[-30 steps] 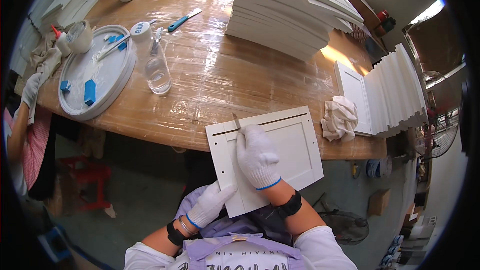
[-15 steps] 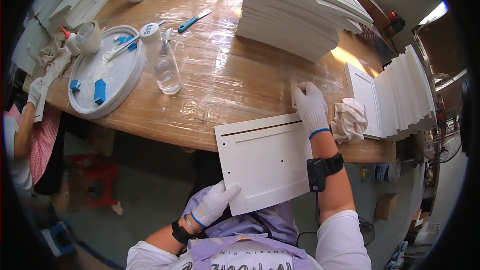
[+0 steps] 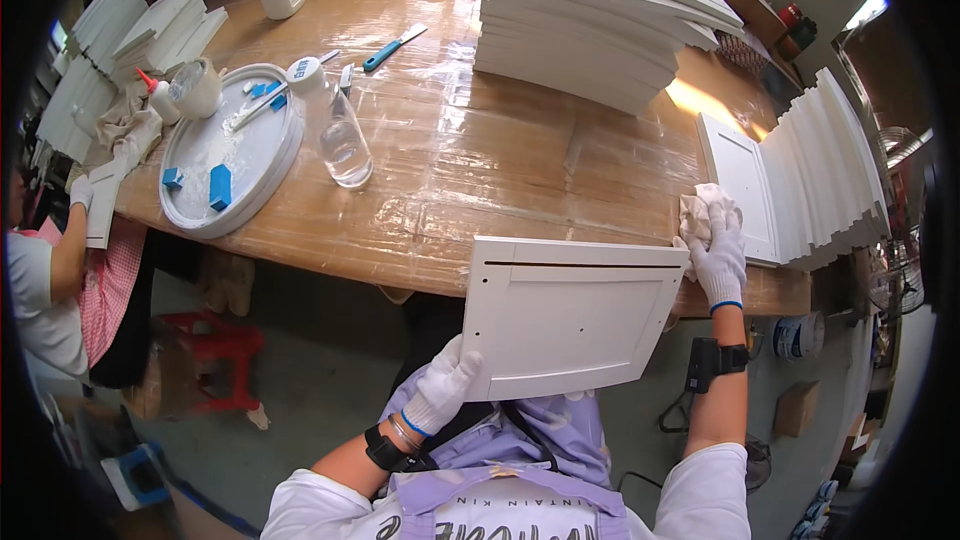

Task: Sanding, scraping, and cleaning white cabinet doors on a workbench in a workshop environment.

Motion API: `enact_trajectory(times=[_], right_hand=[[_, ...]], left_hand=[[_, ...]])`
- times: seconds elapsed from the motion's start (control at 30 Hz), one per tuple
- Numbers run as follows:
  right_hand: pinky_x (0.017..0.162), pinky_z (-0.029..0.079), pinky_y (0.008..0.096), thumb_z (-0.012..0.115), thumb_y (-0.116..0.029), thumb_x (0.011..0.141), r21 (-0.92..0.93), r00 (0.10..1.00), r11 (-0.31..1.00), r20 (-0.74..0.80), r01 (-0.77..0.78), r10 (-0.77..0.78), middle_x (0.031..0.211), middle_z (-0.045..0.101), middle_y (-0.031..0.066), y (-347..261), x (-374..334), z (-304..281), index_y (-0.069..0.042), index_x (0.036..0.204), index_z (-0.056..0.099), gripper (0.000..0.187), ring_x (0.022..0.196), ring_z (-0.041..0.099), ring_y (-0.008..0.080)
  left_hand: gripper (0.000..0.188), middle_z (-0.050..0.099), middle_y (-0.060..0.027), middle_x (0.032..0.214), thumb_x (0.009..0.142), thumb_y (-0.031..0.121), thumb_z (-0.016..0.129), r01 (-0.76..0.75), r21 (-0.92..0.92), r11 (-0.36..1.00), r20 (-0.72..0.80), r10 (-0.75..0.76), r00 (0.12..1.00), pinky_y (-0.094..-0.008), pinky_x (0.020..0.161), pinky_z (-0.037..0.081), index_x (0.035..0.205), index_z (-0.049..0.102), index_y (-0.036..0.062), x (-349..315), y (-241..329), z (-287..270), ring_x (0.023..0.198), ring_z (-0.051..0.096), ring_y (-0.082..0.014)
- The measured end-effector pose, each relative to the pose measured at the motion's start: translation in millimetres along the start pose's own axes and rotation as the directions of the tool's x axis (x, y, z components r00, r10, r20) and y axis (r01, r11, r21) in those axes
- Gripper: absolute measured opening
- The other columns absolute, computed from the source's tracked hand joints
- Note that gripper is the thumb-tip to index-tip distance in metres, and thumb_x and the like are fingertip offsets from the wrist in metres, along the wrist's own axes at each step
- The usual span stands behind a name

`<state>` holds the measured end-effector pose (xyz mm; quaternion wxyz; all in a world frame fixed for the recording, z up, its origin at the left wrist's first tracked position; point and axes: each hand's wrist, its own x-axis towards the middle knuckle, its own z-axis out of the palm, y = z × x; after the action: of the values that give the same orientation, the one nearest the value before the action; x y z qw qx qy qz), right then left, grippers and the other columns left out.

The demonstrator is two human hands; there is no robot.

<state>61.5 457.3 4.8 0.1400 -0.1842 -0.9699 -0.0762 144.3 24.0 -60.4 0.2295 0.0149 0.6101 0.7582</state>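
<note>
A white framed panel [image 3: 580,315] lies across my lap, its far edge against the wooden table's [image 3: 480,150] near edge. My left hand [image 3: 445,390], in a white glove, grips the panel's near left corner. My right hand [image 3: 718,255], gloved too, is closed on a crumpled white rag [image 3: 700,212] on the table at the right. A wrist device is strapped on my right forearm.
A tall stack of white panels [image 3: 600,20] stands at the back; more panels [image 3: 810,180] lean in a row at the right. A clear bottle [image 3: 335,125], a round white tray [image 3: 225,155] with blue blocks, a blue-handled scraper [image 3: 392,48]. Another person [image 3: 60,260] works at the left.
My right hand left the panel's face, moved right across the table and took hold of the rag. The panel shifted right and turned more level; my left hand still holds its corner.
</note>
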Motion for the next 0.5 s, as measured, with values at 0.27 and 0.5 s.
enact_trajectory(times=[0.27,0.5], right_hand=[[0.085,0.056,0.0265,0.046,-0.006,0.098,0.835,0.935,-0.444,0.355,-0.326,-0.020,0.109,0.065,0.0168,-6.1,-7.4,-84.8,0.007,0.122,0.055,0.028,0.090,0.068,0.0236],[0.096,0.046,0.0408,0.056,-0.012,0.086,0.665,0.941,0.689,-0.060,0.287,-0.334,0.116,0.064,0.0133,-164.7,-46.3,-98.8,-0.009,0.109,0.069,0.026,0.111,0.057,0.0323]], left_hand=[[0.086,0.065,-0.0149,0.110,0.094,0.071,0.025,0.175,0.051,0.983,-0.088,-0.170,0.981,-0.0301,0.086,0.051,0.130,0.051,-0.0038,7.9,22.1,6.7,0.099,0.064,-0.0173],[0.083,0.066,-0.0117,0.107,0.096,0.068,0.020,0.239,0.033,0.970,-0.012,-0.239,0.971,-0.0292,0.084,0.053,0.127,0.053,-0.0022,18.5,-4.8,-0.3,0.098,0.065,-0.0156]])
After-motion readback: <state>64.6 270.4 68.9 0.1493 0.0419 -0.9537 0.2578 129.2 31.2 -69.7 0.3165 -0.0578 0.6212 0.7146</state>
